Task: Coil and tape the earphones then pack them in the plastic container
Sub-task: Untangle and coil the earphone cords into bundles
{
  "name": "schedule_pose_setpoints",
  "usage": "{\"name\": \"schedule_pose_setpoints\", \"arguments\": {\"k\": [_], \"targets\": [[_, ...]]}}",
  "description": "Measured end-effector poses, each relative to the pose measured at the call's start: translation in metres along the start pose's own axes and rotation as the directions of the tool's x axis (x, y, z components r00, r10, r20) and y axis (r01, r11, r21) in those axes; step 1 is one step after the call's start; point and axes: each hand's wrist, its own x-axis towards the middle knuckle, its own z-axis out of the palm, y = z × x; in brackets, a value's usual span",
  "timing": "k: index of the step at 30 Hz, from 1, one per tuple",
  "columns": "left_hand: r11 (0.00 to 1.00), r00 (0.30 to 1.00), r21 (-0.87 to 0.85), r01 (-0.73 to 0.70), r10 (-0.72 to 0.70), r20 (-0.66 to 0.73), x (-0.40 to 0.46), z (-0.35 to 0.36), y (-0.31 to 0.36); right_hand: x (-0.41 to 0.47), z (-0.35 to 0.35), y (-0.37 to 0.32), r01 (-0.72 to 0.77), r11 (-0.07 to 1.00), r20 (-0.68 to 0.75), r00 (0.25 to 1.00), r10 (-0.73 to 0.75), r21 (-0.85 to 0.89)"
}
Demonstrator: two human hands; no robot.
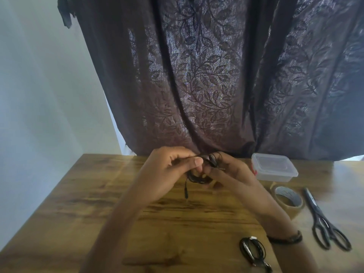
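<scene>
earphones pinched between both hands

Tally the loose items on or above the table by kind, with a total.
Earphone coils: 2, one held in both hands, one lying on the table
Plastic container: 1
Tape roll: 1
Scissors: 1
Total: 5

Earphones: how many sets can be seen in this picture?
2. One set of earphones is held between the left hand and right hand; one coiled set lies on the table near the right wrist. Others may be hidden.
</scene>
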Motion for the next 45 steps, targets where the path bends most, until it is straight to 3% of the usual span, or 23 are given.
{"name": "schedule_pose_setpoints", "arguments": {"k": [1,3,7,10,13,16,21,27,31,34,40,45], "targets": [[0.998,0.999,-0.061,0.025,-0.024,0.023,-0.001,-0.003,0.001,-0.002,-0.008,0.003,-0.039,0.991,0.053,0.998,0.033,0.13],[0.985,0.997,-0.157,0.064,-0.058,0.042,-0.002,-0.007,0.003,-0.005,-0.019,0.012,-0.049,0.981,0.077,0.996,0.035,0.186],[0.97,0.996,-0.23,0.084,-0.076,0.043,-0.001,-0.007,0.005,-0.012,-0.022,0.027,-0.077,0.994,0.062,0.995,0.072,0.074],[0.957,0.995,-0.274,0.095,-0.091,0.028,0.001,0.0,0.004,-0.019,-0.017,0.028,-0.144,0.989,0.17,0.974,0.148,-0.036],[0.945,0.995,-0.311,0.099,-0.093,0.035,0.001,0.003,0.005,-0.02,-0.016,0.025,-0.097,0.985,0.164,0.979,0.12,-0.143],[0.952,0.995,-0.288,0.099,-0.091,0.042,0.003,0.001,0.006,-0.017,-0.015,0.014,-0.076,0.997,0.063,0.995,0.076,-0.003],[0.96,0.994,-0.258,0.109,-0.102,0.039,0.004,0.001,0.007,-0.011,-0.01,0.002,-0.02,0.973,0.185,0.982,-0.024,0.231],[0.955,0.991,-0.268,0.124,-0.108,0.073,0.003,0.0,0.006,-0.011,-0.01,0.003,-0.033,0.968,0.253,0.967,-0.032,0.248],[0.95,0.988,-0.286,0.127,-0.097,0.117,0.001,-0.002,0.007,-0.011,-0.012,0.003,-0.053,0.951,0.169,0.986,0.001,0.304],[0.942,0.983,-0.3,0.147,-0.105,0.152,0.0,-0.001,0.008,-0.009,-0.013,-0.002,-0.041,0.971,0.083,0.996,0.022,0.235],[0.964,0.972,-0.195,0.18,-0.143,0.188,-0.002,-0.002,0.003,-0.007,-0.023,-0.024,-0.096,0.995,-0.016,0.995,0.096,-0.034],[0.995,0.995,0.032,0.095,-0.095,0.011,-0.003,0.001,-0.005,-0.019,-0.02,-0.048,-0.221,0.963,0.006,0.975,0.223,0.154]]}}
